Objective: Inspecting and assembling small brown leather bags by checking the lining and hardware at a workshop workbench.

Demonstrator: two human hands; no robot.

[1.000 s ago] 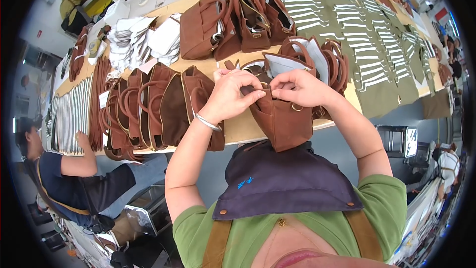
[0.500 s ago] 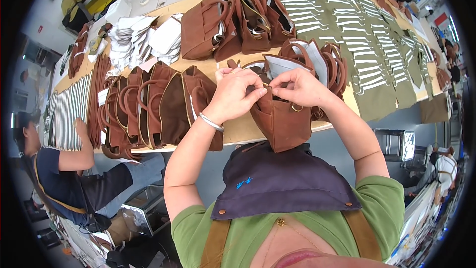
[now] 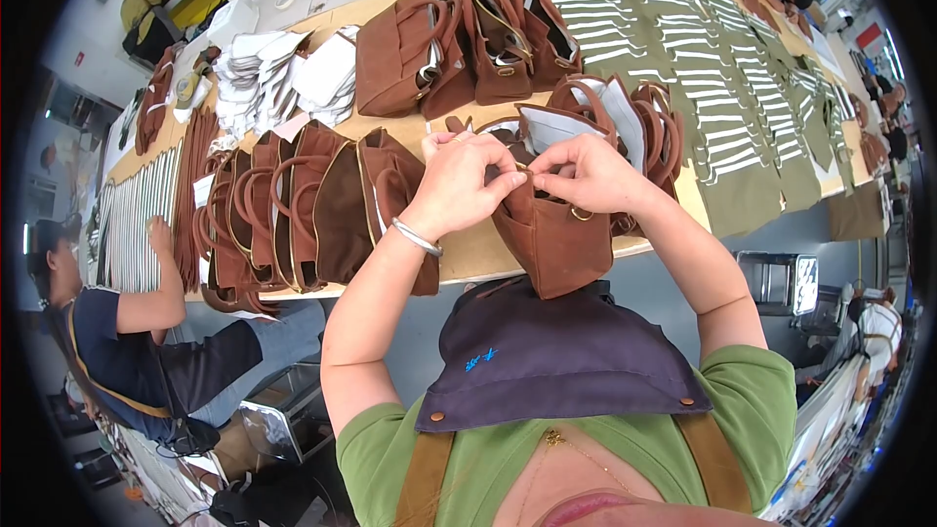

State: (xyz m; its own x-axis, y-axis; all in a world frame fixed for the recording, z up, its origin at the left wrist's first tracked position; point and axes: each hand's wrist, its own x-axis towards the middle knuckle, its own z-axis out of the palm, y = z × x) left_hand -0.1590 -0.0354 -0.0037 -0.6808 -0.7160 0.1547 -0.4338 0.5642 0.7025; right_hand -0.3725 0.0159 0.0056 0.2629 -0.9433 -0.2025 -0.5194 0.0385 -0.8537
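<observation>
1. Brown suede bag (image 3: 551, 234) hangs over the table edge (image 3: 468, 259), pinched at its rim by left hand (image 3: 464, 185) and right hand (image 3: 586, 176).
2. Risk: a loosened pinch could drop it onto the apron (image 3: 556, 361).

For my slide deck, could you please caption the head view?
Both hands, left hand and right hand, pinch the top edge of a brown bag at a table.

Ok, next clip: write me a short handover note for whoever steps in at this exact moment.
Left hand and right hand both pinch the top edge of a brown bag hanging over the table edge.
Done, by the look of it: brown bags in a row to the left, more stacked behind.
Left: the bag in hand; striped green panels lie to the right.
</observation>
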